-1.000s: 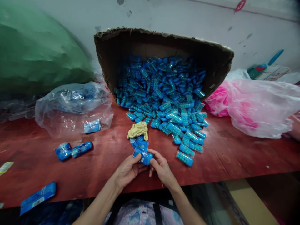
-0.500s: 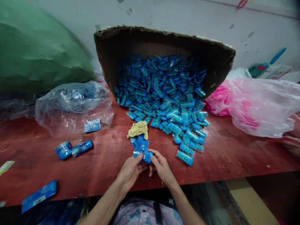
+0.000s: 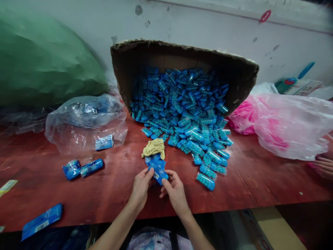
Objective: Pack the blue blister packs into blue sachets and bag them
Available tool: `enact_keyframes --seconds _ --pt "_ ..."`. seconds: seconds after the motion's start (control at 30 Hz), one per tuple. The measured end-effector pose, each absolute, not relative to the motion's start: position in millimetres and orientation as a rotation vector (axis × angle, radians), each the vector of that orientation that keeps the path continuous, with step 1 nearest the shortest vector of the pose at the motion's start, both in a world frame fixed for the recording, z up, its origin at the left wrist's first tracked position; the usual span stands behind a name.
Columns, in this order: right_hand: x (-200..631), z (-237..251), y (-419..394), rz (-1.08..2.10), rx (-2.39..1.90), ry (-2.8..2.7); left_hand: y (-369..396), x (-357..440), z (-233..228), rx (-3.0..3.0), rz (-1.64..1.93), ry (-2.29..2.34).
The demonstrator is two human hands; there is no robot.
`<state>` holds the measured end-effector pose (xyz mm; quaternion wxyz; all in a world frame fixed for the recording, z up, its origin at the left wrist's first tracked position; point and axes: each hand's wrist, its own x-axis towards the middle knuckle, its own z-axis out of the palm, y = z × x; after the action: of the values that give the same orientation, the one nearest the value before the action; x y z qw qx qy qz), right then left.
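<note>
L hand (image 3: 141, 186) & R hand (image 3: 176, 191) are pinching a blue printed packet (image 3: 159, 172), grip closed, thumbs on top; crumpled yellow item (image 3: 154, 147), poss. cloth, is lying beyond.

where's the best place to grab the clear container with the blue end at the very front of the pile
Probably by its blue end, from the near right: the container lies on its side with that end pointing right, no neighbour against its near side, and another container close behind.
</note>
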<state>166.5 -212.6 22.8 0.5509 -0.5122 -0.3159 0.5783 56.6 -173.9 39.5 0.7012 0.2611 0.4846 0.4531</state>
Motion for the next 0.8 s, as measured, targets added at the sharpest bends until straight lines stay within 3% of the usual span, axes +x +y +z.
enact_keyframes --seconds 0.23,0.43,0.7,0.8 --pt "162.2 23.1 -216.5 1.16 -1.364 -0.988 -160.0 43.9 40.6 0.643 0.886 1.106" --pt "156.4 19.3 -215.5 1.173 -1.311 -0.829 -159.9 42.7 43.8 0.482 0.828 0.906" --pt "160.4 28.1 -211.2 1.631 -0.925 -0.425 -165.7 34.9 40.0 0.43 0.772 0.616" --pt "161.2 31.2 -211.7 1.627 -0.904 -0.398 -165.7 38.3 41.1 0.468 0.832 0.665"
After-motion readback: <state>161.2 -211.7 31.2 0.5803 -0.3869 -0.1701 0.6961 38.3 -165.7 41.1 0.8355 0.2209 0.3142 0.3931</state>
